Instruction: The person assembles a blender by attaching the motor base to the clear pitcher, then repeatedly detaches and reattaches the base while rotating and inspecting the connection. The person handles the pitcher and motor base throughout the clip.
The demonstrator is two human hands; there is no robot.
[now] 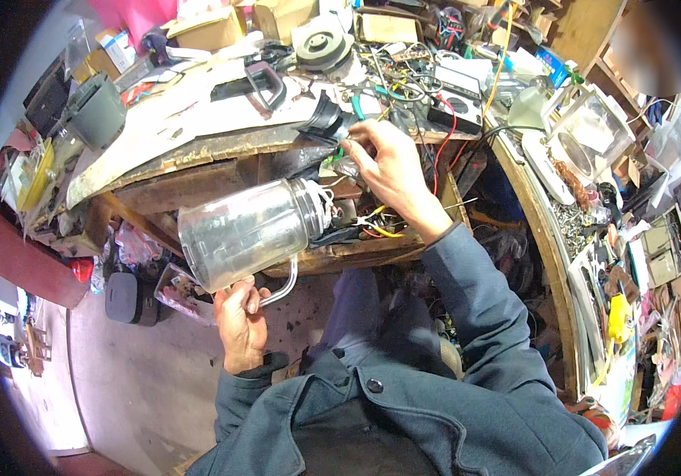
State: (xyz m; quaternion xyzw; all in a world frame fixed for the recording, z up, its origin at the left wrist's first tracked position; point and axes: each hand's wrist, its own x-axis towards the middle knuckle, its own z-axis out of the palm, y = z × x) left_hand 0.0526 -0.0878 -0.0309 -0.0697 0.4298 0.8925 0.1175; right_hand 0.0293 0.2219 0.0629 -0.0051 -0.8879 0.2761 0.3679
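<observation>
At the far left of the table (197, 151), a grey bin (96, 111) stood near the edge, with a yellow item (36, 176) below it among loose clutter. Under the table, on the floor (142, 373), a black box (124, 298) sat beside a clear tray (175, 287). The left hand (241, 317) came up from the lower edge in a blue-grey sleeve, its grip closed around the handle of a clear jug (241, 232). The jug lay tilted on its side in the air in front of the table's edge, open mouth toward the lower left and base toward the upper right. At that base, white, yellow and red wires (376, 226) showed near a shelf under the tabletop. On the tabletop above, a black handle (265, 83) lay on pale sheets, and a round grey disc (323, 44) sat farther back beside cardboard boxes (213, 28). The right hand (388, 163) reached forward to the table's edge, just beside a black part (326, 120); its fingers were curled together on something small, though what they pinched could not be made out. Right of that hand ran a red wire (445, 135) and a tangle of cables. Farther right, a clear square container (594, 131) stood on the side table, with scattered hardware and a yellow tool (618, 317) below it.
</observation>
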